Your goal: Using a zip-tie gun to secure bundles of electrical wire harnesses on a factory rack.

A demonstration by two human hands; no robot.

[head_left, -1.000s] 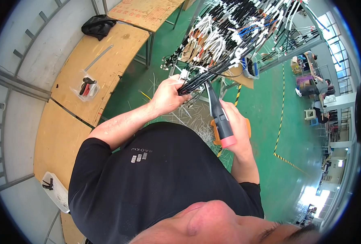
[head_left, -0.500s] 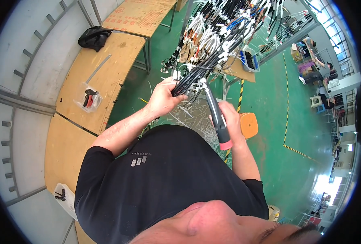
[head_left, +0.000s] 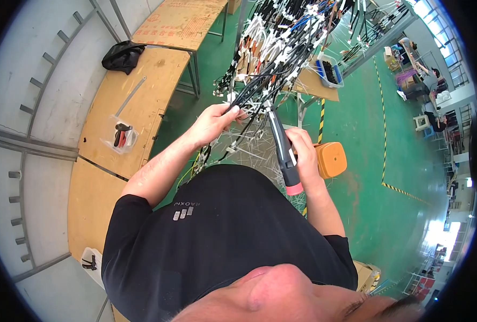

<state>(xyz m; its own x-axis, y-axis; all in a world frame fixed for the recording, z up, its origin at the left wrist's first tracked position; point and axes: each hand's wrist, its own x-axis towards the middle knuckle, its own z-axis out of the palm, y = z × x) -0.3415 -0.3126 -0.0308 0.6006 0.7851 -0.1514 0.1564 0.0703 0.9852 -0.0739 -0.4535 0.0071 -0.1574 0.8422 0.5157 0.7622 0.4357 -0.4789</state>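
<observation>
Left hand (head_left: 212, 126) grip pinching bundled thin black cables (head_left: 247, 94); right hand (head_left: 306, 156) grip around long black pink-ended tool (head_left: 281, 144), tip at cables.

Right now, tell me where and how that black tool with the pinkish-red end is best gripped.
Probably around the thick lower body of the black tool, from the right, as the right hand holds it: the tool slants, its slim upper tip at the cables, its broader part away from them.
</observation>
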